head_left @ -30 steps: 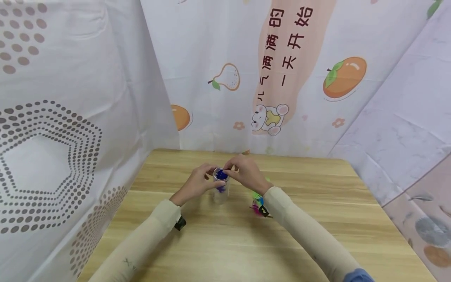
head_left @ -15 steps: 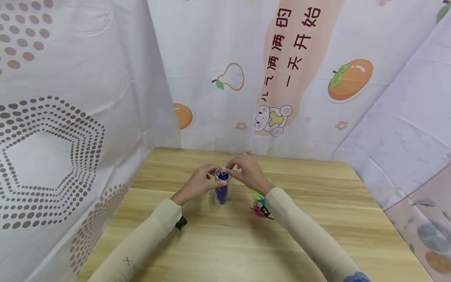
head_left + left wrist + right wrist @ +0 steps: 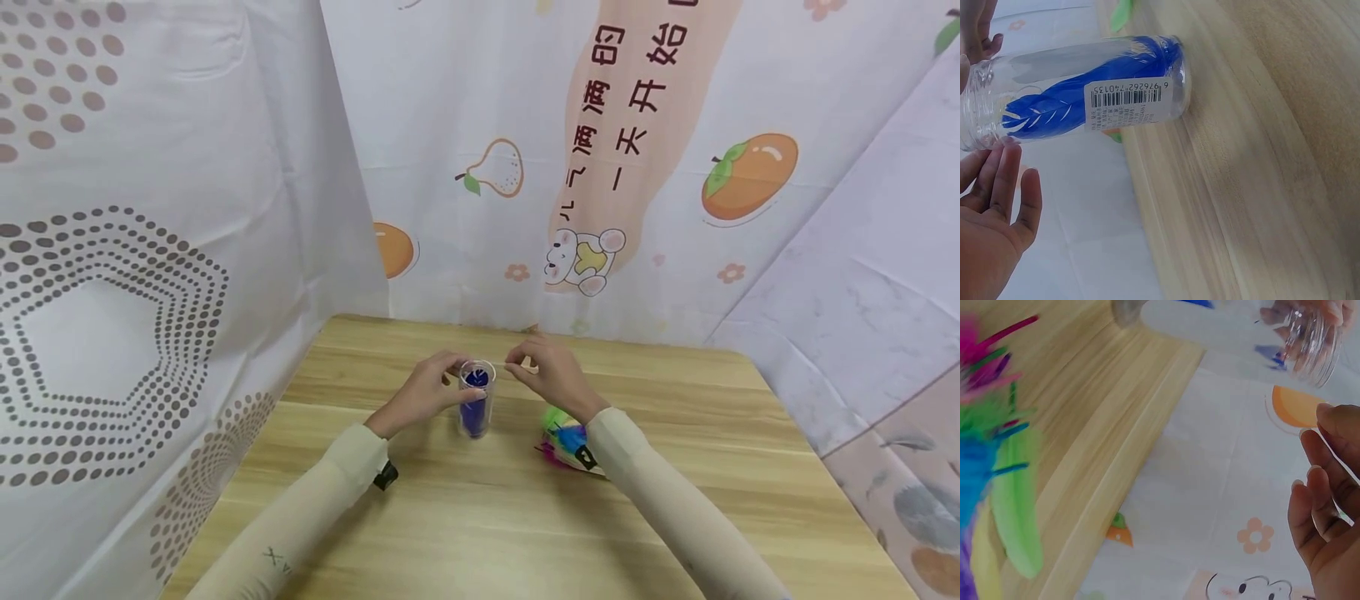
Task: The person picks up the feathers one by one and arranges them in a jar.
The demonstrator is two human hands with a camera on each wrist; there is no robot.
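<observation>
A clear jar (image 3: 487, 412) stands upright on the wooden table with a blue feather (image 3: 1054, 106) inside. A white barcode label (image 3: 1125, 100) shows on its side. My left hand (image 3: 429, 390) grips the jar near its open mouth, thumb on the near side and fingers behind. My right hand (image 3: 551, 372) hovers just right of the mouth, apart from it. In the right wrist view its fingers (image 3: 1319, 487) are loosely bent and nothing shows between them.
A pile of coloured feathers (image 3: 558, 437), pink, green, blue and others, lies on the table (image 3: 465, 533) beside the right forearm. White printed curtains (image 3: 450, 100) hang behind and at the sides. A small black device (image 3: 386, 475) sits at the left wrist.
The blue feather has dropped from the jar's mouth down inside it. My right hand has let go of it and moved right, away from the rim. The left hand stays on the jar.
</observation>
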